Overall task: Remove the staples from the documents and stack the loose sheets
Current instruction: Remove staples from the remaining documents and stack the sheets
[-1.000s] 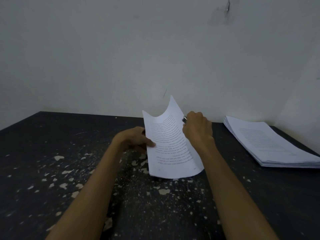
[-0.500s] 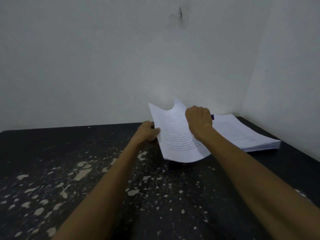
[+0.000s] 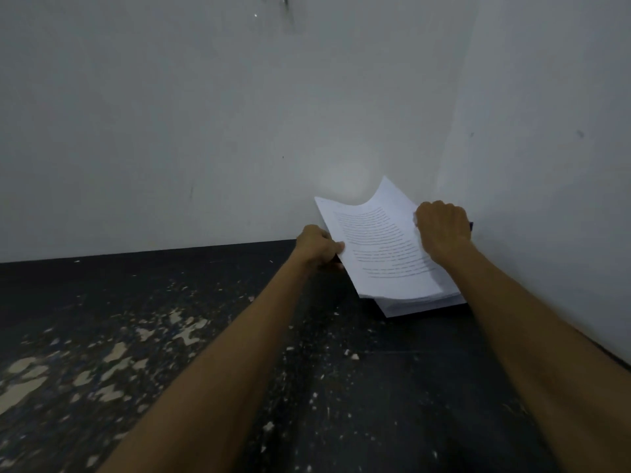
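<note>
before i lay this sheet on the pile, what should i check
1. Left hand pinches the sheet by its left edge: ok.
2. Right hand curled on its right edge: ok.
3. Sheet over the stack: ok.
4. Sheet flat: not ok, it bows, far corners raised.
5. Staple out: cannot tell.
6. Stack squared: not ok, its near edge is stepped.

Head-worn camera looks forward and down across the table [image 3: 375,387].
</note>
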